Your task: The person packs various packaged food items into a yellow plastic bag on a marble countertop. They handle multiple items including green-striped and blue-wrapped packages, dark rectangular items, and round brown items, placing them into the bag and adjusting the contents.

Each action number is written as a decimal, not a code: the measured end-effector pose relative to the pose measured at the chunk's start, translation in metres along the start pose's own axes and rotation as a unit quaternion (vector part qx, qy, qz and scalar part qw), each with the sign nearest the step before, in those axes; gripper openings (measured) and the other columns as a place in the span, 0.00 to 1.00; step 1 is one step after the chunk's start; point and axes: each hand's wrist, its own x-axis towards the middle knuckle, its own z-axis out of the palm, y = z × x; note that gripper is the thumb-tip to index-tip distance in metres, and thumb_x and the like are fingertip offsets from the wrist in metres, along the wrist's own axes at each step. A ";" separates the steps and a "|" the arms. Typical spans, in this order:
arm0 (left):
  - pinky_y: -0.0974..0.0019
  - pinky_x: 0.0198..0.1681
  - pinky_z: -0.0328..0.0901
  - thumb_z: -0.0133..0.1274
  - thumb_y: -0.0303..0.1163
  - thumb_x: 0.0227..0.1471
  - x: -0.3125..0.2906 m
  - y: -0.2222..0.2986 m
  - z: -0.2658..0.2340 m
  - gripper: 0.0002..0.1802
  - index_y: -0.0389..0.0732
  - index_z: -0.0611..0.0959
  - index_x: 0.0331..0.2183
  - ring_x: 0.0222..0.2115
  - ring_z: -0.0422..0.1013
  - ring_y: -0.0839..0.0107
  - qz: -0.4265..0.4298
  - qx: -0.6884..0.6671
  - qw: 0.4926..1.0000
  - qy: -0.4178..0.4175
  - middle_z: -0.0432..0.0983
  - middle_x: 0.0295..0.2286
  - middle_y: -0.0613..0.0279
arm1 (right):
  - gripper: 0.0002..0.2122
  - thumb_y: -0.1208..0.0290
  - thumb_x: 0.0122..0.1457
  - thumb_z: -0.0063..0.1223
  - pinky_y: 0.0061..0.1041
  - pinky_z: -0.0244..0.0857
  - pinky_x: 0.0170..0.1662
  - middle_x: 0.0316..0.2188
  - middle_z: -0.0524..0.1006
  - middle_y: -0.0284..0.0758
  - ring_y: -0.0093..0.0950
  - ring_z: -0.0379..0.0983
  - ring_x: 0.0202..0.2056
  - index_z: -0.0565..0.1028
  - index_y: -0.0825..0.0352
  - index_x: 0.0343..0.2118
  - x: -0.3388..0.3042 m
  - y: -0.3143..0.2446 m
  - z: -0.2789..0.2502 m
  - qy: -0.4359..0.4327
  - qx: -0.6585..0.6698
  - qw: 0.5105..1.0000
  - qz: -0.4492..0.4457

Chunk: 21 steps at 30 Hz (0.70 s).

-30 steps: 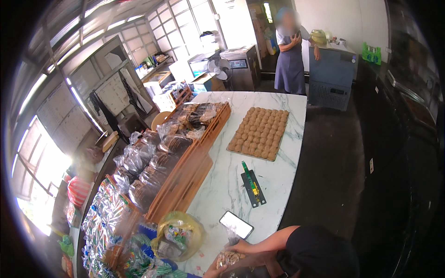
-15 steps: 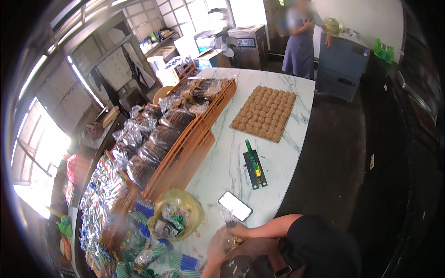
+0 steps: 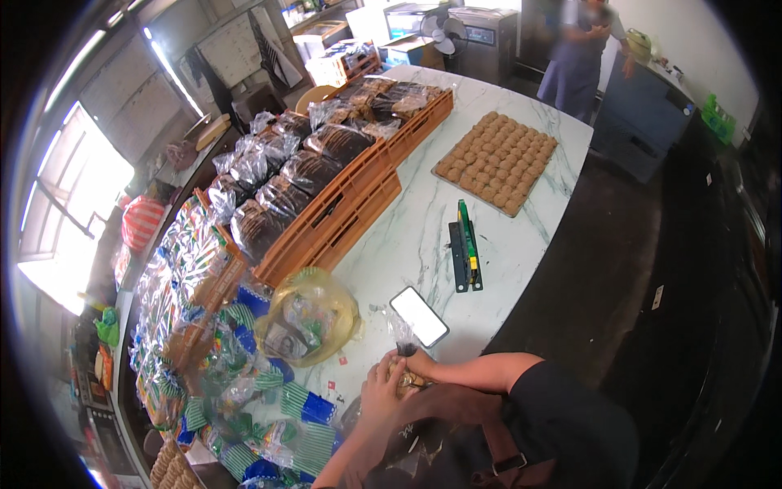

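Note:
Close to my body, at the table's near edge, both hands are closed around a clear plastic bag (image 3: 398,328) with brownish contents. Its loose top sticks up past my fingers. My right hand (image 3: 420,364) grips the bag near its gathered, dark-looking neck. Wrapped along the left side of the bag is my left hand (image 3: 380,393), its fingers curled. What exactly the bag contains is mostly hidden by my hands. A phone (image 3: 419,316) with a bright white screen lies just beyond them. Farther off stands a green and yellow bag-neck sealer (image 3: 467,244) on a black base.
A tray of round brown dough balls (image 3: 497,163) sits on the marble-patterned table (image 3: 371,277). Orange crates (image 3: 326,220) of bagged dark loaves line the left side. A yellow plastic bag (image 3: 326,326) and several blue-green wrappers (image 3: 305,403) lie nearer. A person (image 3: 574,65) stands at the far right.
My view has tilted and shifted, so the table's things appear higher and farther right. Both hands keep hold of the plastic bag; the left hand's fingers show more clearly around it.

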 end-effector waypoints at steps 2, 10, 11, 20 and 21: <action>0.52 0.44 0.67 0.64 0.50 0.40 0.000 -0.003 0.004 0.41 0.52 0.72 0.56 0.51 0.64 0.53 0.001 0.004 1.000 0.005 0.60 0.57 0.60 | 0.09 0.73 0.60 0.52 0.22 0.68 0.42 0.36 0.79 0.32 0.21 0.73 0.38 0.79 0.67 0.42 0.005 0.009 -0.001 0.008 -0.017 1.000 -0.014; 0.51 0.41 0.69 0.59 0.59 0.41 -0.005 -0.011 0.014 0.41 0.56 0.71 0.57 0.52 0.63 0.53 0.002 0.031 0.999 0.014 0.58 0.59 0.59 | 0.11 0.69 0.63 0.49 0.23 0.68 0.43 0.39 0.78 0.30 0.23 0.73 0.40 0.76 0.65 0.45 0.008 0.014 -0.003 -0.039 0.043 0.997 0.044; 0.51 0.42 0.68 0.59 0.59 0.41 -0.006 -0.011 0.014 0.41 0.56 0.71 0.57 0.52 0.63 0.52 -0.003 0.023 1.000 0.019 0.58 0.59 0.59 | 0.11 0.69 0.63 0.49 0.23 0.68 0.44 0.40 0.78 0.31 0.23 0.73 0.41 0.76 0.65 0.46 0.004 0.007 -0.003 -0.050 0.070 0.995 0.045; 0.47 0.50 0.62 0.64 0.54 0.38 -0.033 -0.010 0.000 0.44 0.55 0.70 0.57 0.54 0.60 0.47 -0.044 -0.022 0.995 0.086 0.58 0.58 0.52 | 0.20 0.59 0.68 0.40 0.31 0.69 0.51 0.50 0.73 0.41 0.32 0.72 0.49 0.66 0.67 0.56 -0.029 -0.072 0.017 -0.116 0.234 0.964 0.052; 0.47 0.51 0.62 0.65 0.53 0.37 -0.037 -0.011 -0.003 0.44 0.54 0.70 0.57 0.55 0.59 0.47 -0.038 -0.030 0.993 0.107 0.57 0.58 0.50 | 0.20 0.59 0.68 0.41 0.31 0.69 0.51 0.49 0.74 0.41 0.31 0.73 0.48 0.66 0.67 0.56 -0.032 -0.081 0.020 -0.118 0.237 0.962 0.063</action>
